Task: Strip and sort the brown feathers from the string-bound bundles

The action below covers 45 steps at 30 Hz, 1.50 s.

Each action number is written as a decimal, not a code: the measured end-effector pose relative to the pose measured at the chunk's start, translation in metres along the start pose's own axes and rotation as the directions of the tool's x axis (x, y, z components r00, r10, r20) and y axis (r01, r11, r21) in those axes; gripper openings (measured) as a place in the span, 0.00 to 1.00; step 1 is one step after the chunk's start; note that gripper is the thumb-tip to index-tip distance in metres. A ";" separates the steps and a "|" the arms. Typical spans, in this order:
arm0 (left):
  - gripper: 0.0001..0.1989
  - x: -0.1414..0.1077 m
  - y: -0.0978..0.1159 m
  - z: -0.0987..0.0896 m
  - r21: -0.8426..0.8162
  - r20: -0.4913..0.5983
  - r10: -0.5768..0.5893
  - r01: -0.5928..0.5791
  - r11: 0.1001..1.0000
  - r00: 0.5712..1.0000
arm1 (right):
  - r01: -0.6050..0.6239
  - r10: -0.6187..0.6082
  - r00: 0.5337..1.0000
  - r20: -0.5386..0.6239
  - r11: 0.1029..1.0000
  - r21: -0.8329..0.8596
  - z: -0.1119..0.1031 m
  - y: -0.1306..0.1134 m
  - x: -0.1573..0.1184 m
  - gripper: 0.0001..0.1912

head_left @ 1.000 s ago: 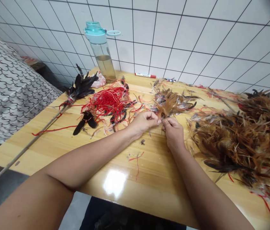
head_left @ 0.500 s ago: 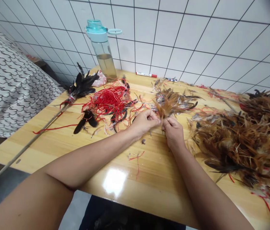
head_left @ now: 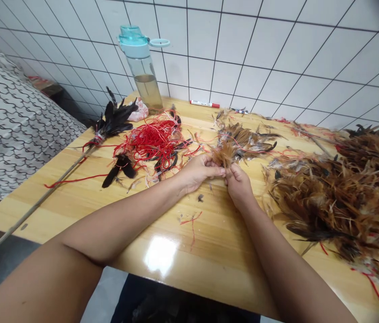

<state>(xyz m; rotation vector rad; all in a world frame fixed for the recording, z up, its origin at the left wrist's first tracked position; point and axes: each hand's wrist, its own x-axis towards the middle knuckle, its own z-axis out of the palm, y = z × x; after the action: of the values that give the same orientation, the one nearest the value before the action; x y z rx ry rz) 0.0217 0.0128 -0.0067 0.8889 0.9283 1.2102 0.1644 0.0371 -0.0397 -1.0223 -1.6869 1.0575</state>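
Note:
Between my two hands is a small bunch of brown feathers (head_left: pixel 223 154), its tips fanned upward. My left hand (head_left: pixel 201 172) is closed, thumb and fingers pinching the base of the bunch from the left. From the right, my right hand (head_left: pixel 239 183) pinches the quill ends, its fingers curled. The fingertips of both hands nearly meet. Just behind them lies a loose pile of brown and grey feathers (head_left: pixel 243 138). A tangle of red string (head_left: pixel 155 137) is left of my hands. Farther left, black feathers (head_left: pixel 113 119) are bound to a long stick (head_left: pixel 50 194).
A large heap of brown feathers (head_left: pixel 340 197) covers the right of the wooden table (head_left: pixel 84 224). At the back stand a water bottle (head_left: pixel 146 83) and, lying by the wall, a red marker (head_left: pixel 204 104). Patterned cloth (head_left: pixel 24 121) hangs at the left.
The feather bunch has tilted left, over my left fingers. My right hand has shifted slightly left, and my left fingers have moved in under the feathers.

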 end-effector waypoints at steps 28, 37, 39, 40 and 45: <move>0.07 -0.004 -0.008 -0.005 0.835 0.354 0.397 -0.477 0.273 0.847 | -0.125 0.296 0.921 -0.253 0.840 0.528 -0.031 0.003 0.023 0.20; 0.10 -0.004 -0.016 0.007 0.820 0.530 0.261 -0.567 0.085 0.807 | -0.080 0.220 0.925 -0.309 0.909 0.409 -0.016 0.007 0.017 0.20; 0.10 -0.003 -0.015 0.009 0.833 0.523 0.251 -0.550 0.048 0.814 | -0.077 0.219 0.923 -0.316 0.911 0.406 -0.016 0.006 0.017 0.21; 0.09 -0.003 -0.014 0.009 0.840 0.518 0.255 -0.542 0.030 0.816 | -0.078 0.219 0.923 -0.315 0.911 0.405 -0.016 0.007 0.017 0.21; 0.08 -0.003 -0.006 0.003 0.856 0.443 0.361 -0.506 0.101 0.821 | -0.090 0.179 0.940 -0.290 0.952 0.294 -0.018 0.010 0.015 0.19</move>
<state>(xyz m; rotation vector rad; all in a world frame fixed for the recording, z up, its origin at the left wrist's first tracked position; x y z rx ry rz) 0.0266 0.0085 -0.0104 2.4227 1.3778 0.9120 0.1786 0.0576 -0.0408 -1.0694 -1.1875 1.1165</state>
